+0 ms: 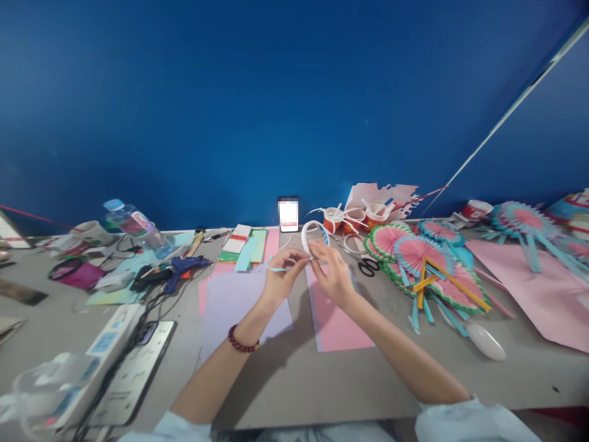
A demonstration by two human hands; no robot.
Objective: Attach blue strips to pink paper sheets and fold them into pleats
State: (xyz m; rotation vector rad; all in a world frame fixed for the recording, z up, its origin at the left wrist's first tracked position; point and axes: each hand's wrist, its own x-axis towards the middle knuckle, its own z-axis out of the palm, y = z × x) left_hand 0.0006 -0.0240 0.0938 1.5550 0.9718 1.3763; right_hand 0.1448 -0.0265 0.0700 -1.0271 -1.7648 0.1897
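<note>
A white roll of narrow tape or ribbon (305, 238) stands upright in my right hand (332, 270), whose fingers are wrapped at its lower edge. Just left of it, my left hand (284, 274) pinches near the roll's lower end, its fingertips almost meeting those of the right; a thin light-blue strip (276, 269) shows beside its fingers. What exactly the left fingertips pinch is too small to make out. Beneath the hands lie a lilac sheet (243, 307) and a pink sheet (343, 322) on the grey table (294, 393).
Black scissors (368, 266), red paper cups (353, 221) and pink-and-green paper fans (426, 252) lie right. A phone (288, 215) leans at the back. Left are a blue glue gun (184, 270), a bottle (138, 226), a power strip (99, 356) and another phone (133, 374).
</note>
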